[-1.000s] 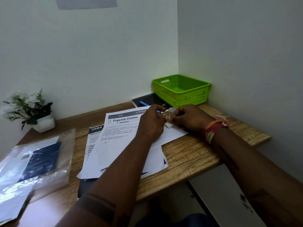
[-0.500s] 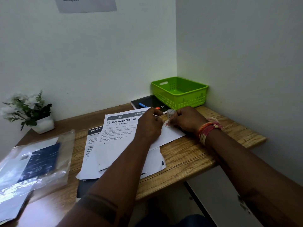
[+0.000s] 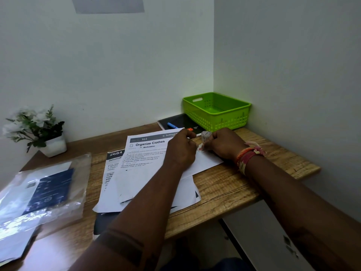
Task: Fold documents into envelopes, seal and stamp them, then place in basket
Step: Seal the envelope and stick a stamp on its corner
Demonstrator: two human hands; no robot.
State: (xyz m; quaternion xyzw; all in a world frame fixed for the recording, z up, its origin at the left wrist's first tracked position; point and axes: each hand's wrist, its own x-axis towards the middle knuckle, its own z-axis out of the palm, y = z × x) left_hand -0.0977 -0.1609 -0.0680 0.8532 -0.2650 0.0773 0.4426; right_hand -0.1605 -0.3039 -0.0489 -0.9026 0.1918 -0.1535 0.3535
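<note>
A white envelope lies on printed documents on the wooden desk. My right hand grips a small patterned sticker roll just above the envelope's far edge. A short strip hangs from the roll down to the envelope. My left hand rests on the papers with fingers curled and pinches at the strip's end beside the right hand. The green basket stands in the back right corner, with nothing visible inside.
A black notebook with a blue pen lies in front of the basket. A potted white flower stands at the back left. A clear plastic bag with dark envelopes lies at the left. Walls close in behind and to the right.
Both hands stay together over the envelope. The roll in my right hand has tipped a little more upright. My head has tilted slightly, shifting the view.
</note>
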